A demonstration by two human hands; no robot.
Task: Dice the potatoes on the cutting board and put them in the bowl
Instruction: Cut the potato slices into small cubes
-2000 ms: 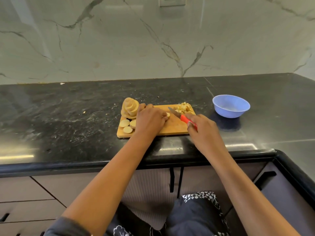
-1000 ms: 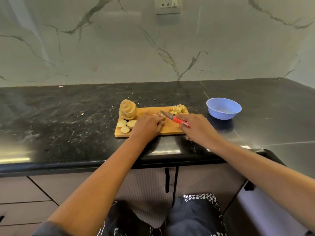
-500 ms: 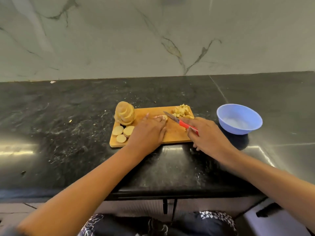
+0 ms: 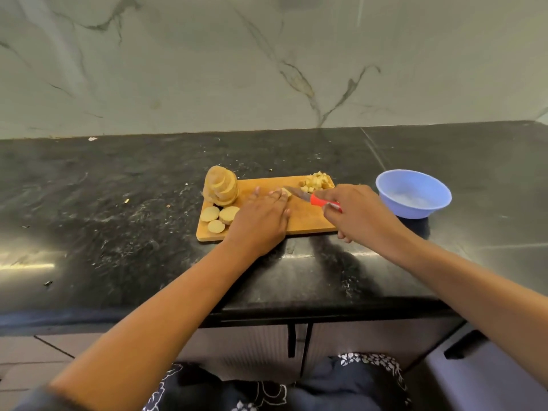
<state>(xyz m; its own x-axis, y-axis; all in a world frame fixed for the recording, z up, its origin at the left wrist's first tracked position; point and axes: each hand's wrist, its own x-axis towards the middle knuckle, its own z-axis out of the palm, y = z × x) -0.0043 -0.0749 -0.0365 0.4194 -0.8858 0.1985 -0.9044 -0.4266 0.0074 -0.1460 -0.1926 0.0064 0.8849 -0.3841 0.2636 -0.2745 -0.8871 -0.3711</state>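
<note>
Marble, pale and grey-veined, covers the wall [image 4: 178,69] behind a black speckled stone counter [image 4: 118,203]. Cabinet doors [image 4: 252,348] with dark handles sit under the counter's front edge. A wooden cutting board [image 4: 302,221] lies on the counter, and a light blue bowl [image 4: 415,210] stands just beside its right end, not touching it; I cannot tell whether anything is inside the bowl.

The left hand [image 4: 261,221] lies palm down over the middle of the board, fingers stretched out nearly straight, their tips pressing on a small potato piece [image 4: 285,191]. The right hand [image 4: 361,215] is curled round the red handle of a knife [image 4: 308,197], whose blade points left and reaches that piece at the left fingertips.

A leaning stack of potato slices [image 4: 221,188] stands at the board's far left corner. A heap of diced potato [image 4: 316,181] sits at the far right corner, just behind the blade. Three round slices [image 4: 220,216] lie flat near the left edge, in front of the stack.
</note>
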